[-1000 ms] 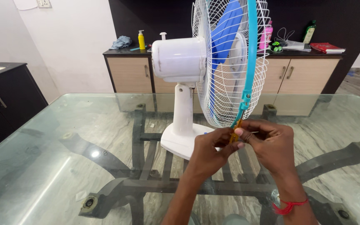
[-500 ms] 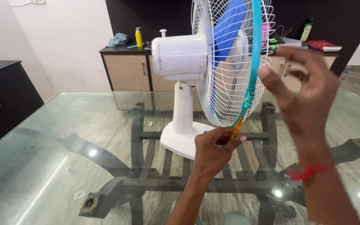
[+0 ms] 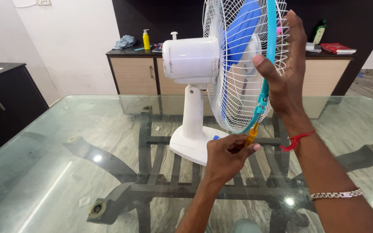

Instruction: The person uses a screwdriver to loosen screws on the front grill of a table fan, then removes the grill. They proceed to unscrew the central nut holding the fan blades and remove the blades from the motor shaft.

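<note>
- A white table fan (image 3: 195, 86) stands on a glass tabletop (image 3: 65, 142), its wire guard (image 3: 234, 90) edged by a blue rim band (image 3: 272, 39) that closes at a clip (image 3: 262, 103) low on the front.
- The person's left hand (image 3: 227, 155) sits just under the guard, fingers (image 3: 251, 149) clenched on a yellow-handled screwdriver (image 3: 251, 137) whose tip points up at the foot of the band, just below the clip.
- The right hand (image 3: 286, 73) is raised flat against the front of the guard, fingers spread and released, palm pressing the band and wire with nothing gripped.
- The step in hand appears to be work on the fastener at the bottom of the rim band, with the right hand steadying the guard; whether the screw is being loosened or tightened cannot be told.
- The next move seems to call for keeping the tip seated square in the fastener and the guard held firm, since the light fan could rock on its base (image 3: 191, 146).
- Behind, a sideboard (image 3: 143, 73) carries a yellow bottle (image 3: 146, 39), a blue cloth (image 3: 125, 42) and a red book (image 3: 335, 48).
</note>
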